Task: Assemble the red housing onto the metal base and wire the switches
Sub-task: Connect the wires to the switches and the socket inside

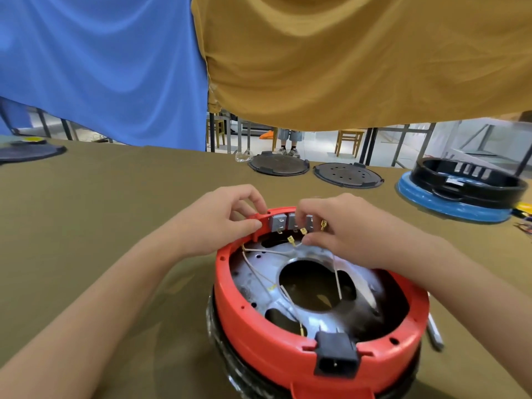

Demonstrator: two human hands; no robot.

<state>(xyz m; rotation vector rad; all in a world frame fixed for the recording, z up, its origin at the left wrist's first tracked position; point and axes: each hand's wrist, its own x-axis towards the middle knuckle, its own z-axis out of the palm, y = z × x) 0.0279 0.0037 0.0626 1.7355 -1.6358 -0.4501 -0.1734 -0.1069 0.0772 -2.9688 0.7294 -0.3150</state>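
The red housing (253, 321) sits as a ring around the metal base (259, 263), which has a large round hole in its middle. Grey switches (277, 223) stand in a row in the housing's far rim. White wires with brass terminals (290, 240) run across the metal base toward them. My left hand (227, 217) pinches the red rim beside the leftmost switch. My right hand (342, 228) rests its fingers over the right switches and pinches a white wire near its terminal. A black power socket (335, 352) sits in the near rim.
Two black round lids (277, 164) (347, 174) lie at the table's far edge. A black ring on a blue base (460, 194) stands at the far right. A grey tool (434, 332) lies right of the housing. Blue and yellow cloths hang behind.
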